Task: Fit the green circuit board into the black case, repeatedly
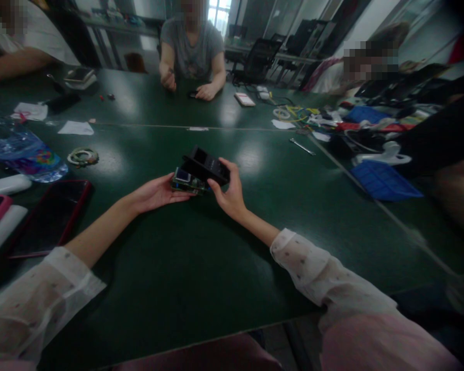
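Along the left edge of the desk [158, 268] you've got a clear plastic bottle [42, 157] lying on its side, crinkly with a bright label, then a flat glossy phone [52, 216] with a reddish rim, and a smooth ring-shaped bracelet [85, 161] further in. Middle of the desk is where it's at: left hand [152, 196], palm up, has the end of a circuit board [189, 184] between thumb and fingers. Board's thin and greenish, with a squarish little screen on top. Just over it, tilted, is a boxy black shell [206, 166], looks like plastic, gripped at its right end by the right hand [232, 195]. So the two parts aren't closed up; I'd call it halfway, with the fit left to sort out. Can't tell if they touch. Toward the desk's right side, a slim metal wrench [302, 147] lies unused, then a ribbed blue bin [382, 180].
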A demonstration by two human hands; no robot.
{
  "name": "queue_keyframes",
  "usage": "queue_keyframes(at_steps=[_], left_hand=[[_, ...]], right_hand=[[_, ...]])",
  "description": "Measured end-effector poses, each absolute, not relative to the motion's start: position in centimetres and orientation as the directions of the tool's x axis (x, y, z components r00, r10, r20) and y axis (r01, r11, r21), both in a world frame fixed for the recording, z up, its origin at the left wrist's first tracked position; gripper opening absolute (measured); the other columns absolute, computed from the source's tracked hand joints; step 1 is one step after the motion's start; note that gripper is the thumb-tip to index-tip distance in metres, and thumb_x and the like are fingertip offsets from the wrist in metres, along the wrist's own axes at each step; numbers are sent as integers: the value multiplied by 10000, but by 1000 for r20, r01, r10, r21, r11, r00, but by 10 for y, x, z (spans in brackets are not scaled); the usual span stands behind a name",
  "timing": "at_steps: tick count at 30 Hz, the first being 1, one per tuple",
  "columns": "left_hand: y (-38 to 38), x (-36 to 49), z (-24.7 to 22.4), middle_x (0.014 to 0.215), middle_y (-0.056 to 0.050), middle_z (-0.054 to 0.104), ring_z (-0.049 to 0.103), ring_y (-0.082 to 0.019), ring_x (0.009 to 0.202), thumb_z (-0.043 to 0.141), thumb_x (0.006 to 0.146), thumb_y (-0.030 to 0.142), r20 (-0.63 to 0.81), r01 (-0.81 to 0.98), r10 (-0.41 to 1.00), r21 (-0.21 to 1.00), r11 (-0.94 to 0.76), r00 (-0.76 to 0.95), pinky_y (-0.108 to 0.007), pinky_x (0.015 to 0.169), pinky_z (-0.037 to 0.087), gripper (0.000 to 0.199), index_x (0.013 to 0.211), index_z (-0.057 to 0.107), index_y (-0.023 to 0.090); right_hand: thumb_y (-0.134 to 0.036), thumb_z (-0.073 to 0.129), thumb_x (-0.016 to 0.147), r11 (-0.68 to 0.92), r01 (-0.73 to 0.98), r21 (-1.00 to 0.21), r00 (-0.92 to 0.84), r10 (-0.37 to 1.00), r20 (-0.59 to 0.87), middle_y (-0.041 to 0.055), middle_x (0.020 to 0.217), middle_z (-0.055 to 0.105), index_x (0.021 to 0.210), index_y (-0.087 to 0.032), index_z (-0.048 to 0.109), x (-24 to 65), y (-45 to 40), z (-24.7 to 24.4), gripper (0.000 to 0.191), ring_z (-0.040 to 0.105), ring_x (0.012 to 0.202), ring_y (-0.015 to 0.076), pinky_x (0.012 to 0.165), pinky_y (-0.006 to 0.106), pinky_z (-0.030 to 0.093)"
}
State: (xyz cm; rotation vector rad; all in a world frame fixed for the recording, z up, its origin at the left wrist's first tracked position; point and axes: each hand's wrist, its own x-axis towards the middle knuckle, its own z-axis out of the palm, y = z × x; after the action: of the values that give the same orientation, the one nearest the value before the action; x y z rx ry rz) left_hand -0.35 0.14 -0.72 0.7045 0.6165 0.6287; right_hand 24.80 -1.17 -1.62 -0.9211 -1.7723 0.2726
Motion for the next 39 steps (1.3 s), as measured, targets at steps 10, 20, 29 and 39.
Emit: queue_keyframes(at_steps=[10,20,29,39], left_hand=[[5,-7,-15,1385,-181,642,645,-311,1254,406,1040,520,-240,-329,694,746,580,679,-480,1201,319,642,1563,309,160],[4,-6,-13,1363,-182,654,657,-310,1236,392,1040,534,-243,-331,699,746,578,672,-486,1198,326,651,1563,292,160],[3,-7,-13,1433,-207,598,635,-299,1263,359,1016,627,-255,-345,724,747,568,641,-467,1171,382,727,1571,302,160],[-3,-4,-7,1379,-186,621,601,-307,1292,550,1001,406,-300,-344,801,785,515,518,-497,1171,404,549,1479,425,167]], right_hand=[[-504,583,956,729,406,-551,-289,675,679,118,1275,557,1399,-282,401,246,-11,-16,528,571,1192,299,1023,524,503],[-489,593,952,727,398,-560,-276,677,682,122,1272,564,1387,-266,412,246,-12,-15,521,570,1205,294,1028,519,501],[-514,635,926,712,394,-581,-476,699,534,136,1262,590,1368,-243,425,244,-8,-16,560,605,1168,300,1004,508,519],[-422,712,892,720,384,-577,-504,688,522,125,1258,592,1337,-241,430,246,-5,-19,557,612,1154,296,986,516,529]])
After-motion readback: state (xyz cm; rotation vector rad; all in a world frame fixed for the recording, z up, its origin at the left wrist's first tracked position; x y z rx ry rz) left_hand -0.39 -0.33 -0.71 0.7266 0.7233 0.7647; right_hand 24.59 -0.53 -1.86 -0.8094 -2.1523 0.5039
